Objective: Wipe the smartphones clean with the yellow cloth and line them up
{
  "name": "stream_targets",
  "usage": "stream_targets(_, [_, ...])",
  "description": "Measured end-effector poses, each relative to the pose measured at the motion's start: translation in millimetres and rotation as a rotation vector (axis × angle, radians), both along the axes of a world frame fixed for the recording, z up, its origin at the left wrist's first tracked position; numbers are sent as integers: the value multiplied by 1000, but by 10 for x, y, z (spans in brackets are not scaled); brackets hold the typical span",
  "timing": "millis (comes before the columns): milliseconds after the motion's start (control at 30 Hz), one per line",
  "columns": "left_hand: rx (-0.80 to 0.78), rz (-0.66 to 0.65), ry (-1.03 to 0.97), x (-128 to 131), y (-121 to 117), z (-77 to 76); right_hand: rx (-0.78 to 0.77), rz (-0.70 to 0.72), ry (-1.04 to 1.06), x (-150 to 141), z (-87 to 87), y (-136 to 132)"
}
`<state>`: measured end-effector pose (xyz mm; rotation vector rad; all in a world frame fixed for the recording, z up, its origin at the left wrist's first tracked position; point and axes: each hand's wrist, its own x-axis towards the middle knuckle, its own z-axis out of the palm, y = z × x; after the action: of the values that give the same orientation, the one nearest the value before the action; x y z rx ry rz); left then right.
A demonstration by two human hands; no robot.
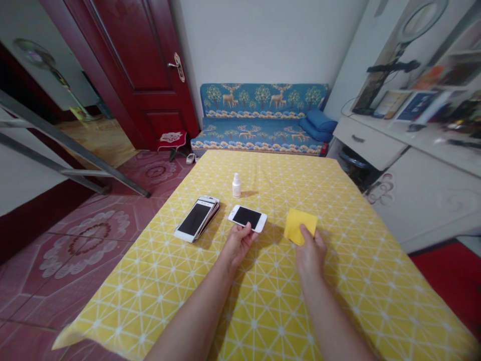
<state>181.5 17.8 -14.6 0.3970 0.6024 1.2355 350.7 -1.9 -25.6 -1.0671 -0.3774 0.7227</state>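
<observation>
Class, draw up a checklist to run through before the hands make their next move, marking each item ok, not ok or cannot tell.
1. Left hand has a grip on the white phone, thumb at its near edge: ok.
2. Phone's screen faces up and looks dark: ok.
3. Right hand holds the yellow cloth, apart from the phone: ok.
4. White bottle stands upright on the tablecloth, beyond the phone: ok.
5. Stack of phones, left of the left hand, has its edges lined up: not ok, they are offset.
6. Bottle has liquid in it: cannot tell.
</observation>
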Motion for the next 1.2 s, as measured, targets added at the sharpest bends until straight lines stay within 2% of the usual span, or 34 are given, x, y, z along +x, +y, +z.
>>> stream_targets(167, [55, -98, 81, -4, -20, -20, -23, 60, -369, -159, 126, -141])
stream_targets(267, [102, -155, 80, -10, -35, -10, 9, 30, -665, -242, 168, -241])
stream_targets(333, [92, -180, 53, -19, -39, -10, 108, 26, -893, -266, 187, -299])
stream_targets(400, [64, -178, 26, -29, -44, -16, 263, 112, -1090, -273, 213, -343])
stream_targets(467, [54, -163, 14, -33, -50, -21, 418, 217, -1210, -273, 249, -369])
stream_targets(533, [64, -159, 16, -35, -56, -21, 516, 265, -1268, -264, 284, -373])
stream_targets(700, [133, -266, 87, -38, -72, -18, 559, 259, -1299, -187, 283, -320])
stream_targets(867, [188, -425, 148, -38, -109, -34, 507, 179, -1280, -76, 235, -261])
stream_targets(1000, [237, -502, 179, -40, -153, -3, 453, 123, -1219, -28, 268, -252])
stream_targets(1100, [244, -541, 190, -38, -171, 31, 341, 67, -1046, -26, 283, -232])
stream_targets(1200, [220, -560, 168, -26, -171, 36, 145, -12, -686, -13, 224, -153])
